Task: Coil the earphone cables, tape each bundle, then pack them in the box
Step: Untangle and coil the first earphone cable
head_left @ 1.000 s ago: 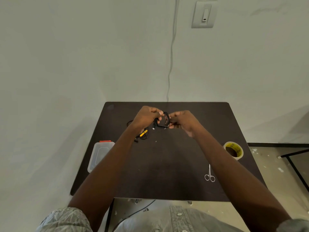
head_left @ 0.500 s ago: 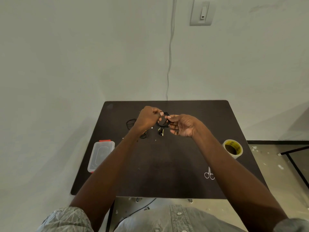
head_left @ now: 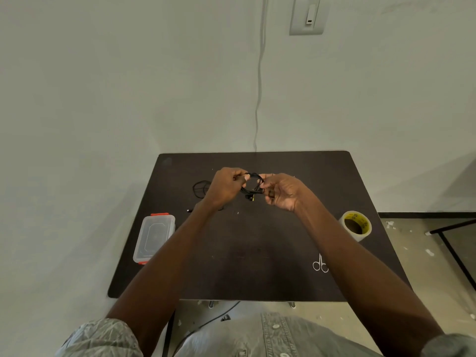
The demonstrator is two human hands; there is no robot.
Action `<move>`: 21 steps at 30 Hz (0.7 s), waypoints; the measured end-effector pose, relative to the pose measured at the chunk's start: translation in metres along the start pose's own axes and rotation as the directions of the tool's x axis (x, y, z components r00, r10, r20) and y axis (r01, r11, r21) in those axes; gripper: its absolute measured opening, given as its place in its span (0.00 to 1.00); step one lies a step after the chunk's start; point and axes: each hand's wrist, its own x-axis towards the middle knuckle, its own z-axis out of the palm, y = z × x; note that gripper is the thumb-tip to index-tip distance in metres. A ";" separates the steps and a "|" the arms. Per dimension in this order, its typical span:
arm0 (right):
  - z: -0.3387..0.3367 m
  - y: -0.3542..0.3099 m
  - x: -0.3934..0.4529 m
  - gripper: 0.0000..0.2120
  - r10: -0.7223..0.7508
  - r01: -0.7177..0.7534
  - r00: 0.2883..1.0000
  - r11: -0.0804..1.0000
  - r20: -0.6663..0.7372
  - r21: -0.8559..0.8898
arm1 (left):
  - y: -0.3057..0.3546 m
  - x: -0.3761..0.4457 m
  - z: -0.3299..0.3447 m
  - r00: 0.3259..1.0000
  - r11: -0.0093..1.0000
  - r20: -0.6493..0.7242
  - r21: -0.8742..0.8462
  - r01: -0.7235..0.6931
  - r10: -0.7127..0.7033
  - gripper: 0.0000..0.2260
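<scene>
Black earphone coil (head_left: pixel 253 184) pinched between left hand (head_left: pixel 225 188), right hand (head_left: pixel 282 191) fingers.

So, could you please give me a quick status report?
Left hand and right hand both pinch the coiled black earphone cable. No tape on it. Nothing blocking.

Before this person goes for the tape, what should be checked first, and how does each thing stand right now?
1. Coil held: ok. The left hand and right hand both grip the black earphone cable coil above the table.
2. Loose ends tucked: not ok; an end hangs below the coil.
3. Tape within reach: ok. The tape roll sits by the right forearm.
4. Scissors ready: ok. The scissors lie near the right forearm.
5. Box open: not ok. The clear plastic box looks lidded.
6. Second earphone cable coiled: cannot tell, partly hidden behind the left hand.
</scene>
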 end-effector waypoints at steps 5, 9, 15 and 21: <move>0.009 0.007 0.001 0.14 -0.268 0.267 0.962 0.963 -0.055 -0.036 | 0.003 0.001 0.001 1.000 0.999 -0.011 -0.035 -0.006 0.005 0.09; 0.009 0.011 0.007 0.15 -0.438 0.426 0.897 0.892 -0.056 -0.149 | -0.003 0.007 -0.001 1.000 0.998 -0.007 -0.061 -0.009 0.008 0.09; 0.012 0.012 0.007 0.16 -0.518 0.491 0.853 0.835 -0.054 -0.248 | -0.005 0.010 0.000 0.999 0.989 -0.019 -0.147 0.024 -0.028 0.08; 0.014 0.012 0.008 0.13 -0.604 0.561 0.794 0.769 -0.062 -0.308 | -0.004 0.010 -0.001 1.000 0.978 0.003 -0.207 0.030 -0.030 0.07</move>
